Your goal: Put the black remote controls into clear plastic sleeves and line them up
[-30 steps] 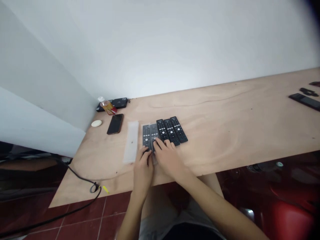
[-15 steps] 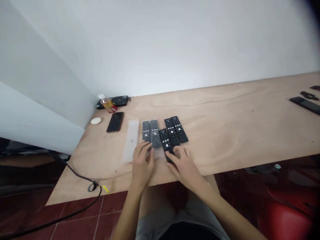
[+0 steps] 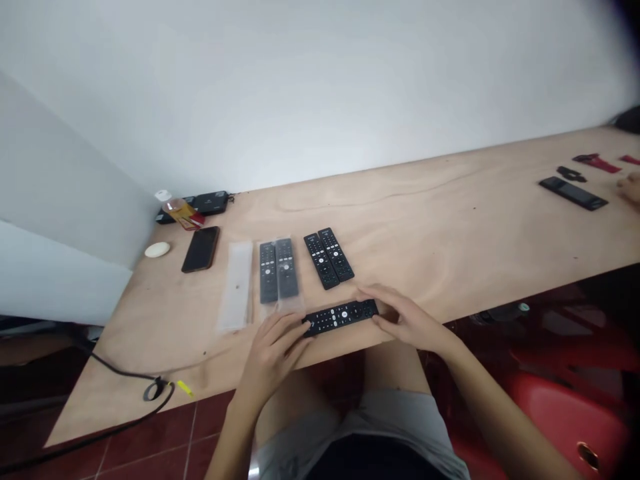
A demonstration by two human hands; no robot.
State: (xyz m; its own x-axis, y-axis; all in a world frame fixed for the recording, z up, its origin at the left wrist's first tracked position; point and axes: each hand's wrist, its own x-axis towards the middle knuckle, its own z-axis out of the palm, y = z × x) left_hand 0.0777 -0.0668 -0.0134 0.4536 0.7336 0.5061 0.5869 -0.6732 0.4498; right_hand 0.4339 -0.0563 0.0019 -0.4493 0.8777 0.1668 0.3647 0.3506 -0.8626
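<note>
A black remote control (image 3: 341,317) lies crosswise near the table's front edge, button side up. My left hand (image 3: 277,343) grips its left end between fingers and thumb. At its right end, the thumb and fingers of my right hand (image 3: 403,320) close round the remote. Two bare black remotes (image 3: 329,258) lie side by side just beyond it. To their left, two remotes in clear plastic sleeves (image 3: 278,270) rest next to each other. Farther left is a flat, whitish plastic sleeve (image 3: 237,287).
A smartphone (image 3: 201,249), a white round object (image 3: 157,250), a bottle (image 3: 180,211) and black boxes (image 3: 211,203) stand at the left. Rightward lie a dark handheld device (image 3: 573,193) and another person's hand (image 3: 630,187). A black cable (image 3: 115,369) crosses the left corner.
The remote between my hands has turned from lengthwise to crosswise and come closer to the table edge. My left hand has left the sleeved remotes and taken its left end. The view has shifted right.
</note>
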